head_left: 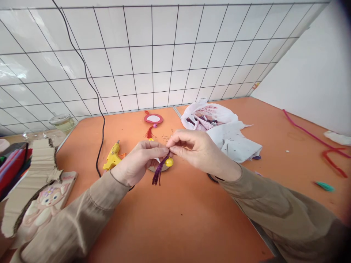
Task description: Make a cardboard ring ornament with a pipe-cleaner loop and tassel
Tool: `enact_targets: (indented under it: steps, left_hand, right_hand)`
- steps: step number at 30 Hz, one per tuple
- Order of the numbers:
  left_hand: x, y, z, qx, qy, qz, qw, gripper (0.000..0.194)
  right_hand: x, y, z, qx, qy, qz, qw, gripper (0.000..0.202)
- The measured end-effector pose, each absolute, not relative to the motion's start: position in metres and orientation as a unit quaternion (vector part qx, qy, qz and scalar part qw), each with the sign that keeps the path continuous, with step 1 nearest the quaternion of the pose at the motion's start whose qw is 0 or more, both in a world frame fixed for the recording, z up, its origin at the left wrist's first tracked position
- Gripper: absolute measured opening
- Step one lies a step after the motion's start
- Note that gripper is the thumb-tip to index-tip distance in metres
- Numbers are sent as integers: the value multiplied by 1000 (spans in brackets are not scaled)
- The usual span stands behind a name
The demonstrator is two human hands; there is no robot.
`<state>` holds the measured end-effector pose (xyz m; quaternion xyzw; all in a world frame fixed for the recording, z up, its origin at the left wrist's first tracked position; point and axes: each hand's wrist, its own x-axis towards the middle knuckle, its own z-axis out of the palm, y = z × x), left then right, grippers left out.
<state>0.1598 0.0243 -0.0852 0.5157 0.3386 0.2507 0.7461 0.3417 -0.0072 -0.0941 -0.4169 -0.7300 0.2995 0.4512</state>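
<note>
A dark purple tassel (158, 172) with a yellow bell (169, 162) hangs between my two hands over the orange table. My left hand (141, 159) pinches the top of the tassel with thumb and forefinger. Touching it fingertip to fingertip, my right hand (193, 149) is closed in a pinch at the same spot, on the cord above the bell. A round disc (164, 168) lies behind the tassel, partly hidden by my left hand. Beyond my hands is a red oval ornament (154, 118) with a white centre and a red tassel (149, 132).
A yellow glue gun (113, 157) lies left of my left hand near a black cable (103, 128). White plastic bags (233, 140) sit behind my right hand. Cardboard (41, 160) is at the left; pipe cleaners (304, 135) and a green tuft (325, 186) lie right.
</note>
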Motion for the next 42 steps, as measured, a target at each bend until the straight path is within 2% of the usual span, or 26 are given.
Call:
enact_targets:
  steps: [7,15,18,23,30,36,42]
  left_hand:
    - [160,25,-88,515,351,246,742,18]
    - [159,24,-87,516,334,246,749,25]
    - [158,24,-88,522,337,257,740,25]
    - [159,23,-89,528,346,269,727,29]
    - [162,23,-87,532,346,252,730,37]
    - [162,23,-89,540,335,243,733,35]
    - [161,24,-94,546,330,243,731,21]
  right_hand:
    - [342,-7,-93,-407,-738,291,453,10]
    - [343,-5,-94,-416,-697,363,458,8]
    - [344,-6,-91,-429,-675,376,469,13]
    - [344,-7,-89,-459,-652,394,457,32]
    - [342,-5,-92,-434,-675,400,443,9]
    - [341,-7,-87,-448,-634,455,437,15]
    - [341,-7,-85,-436,-642,463,429,13]
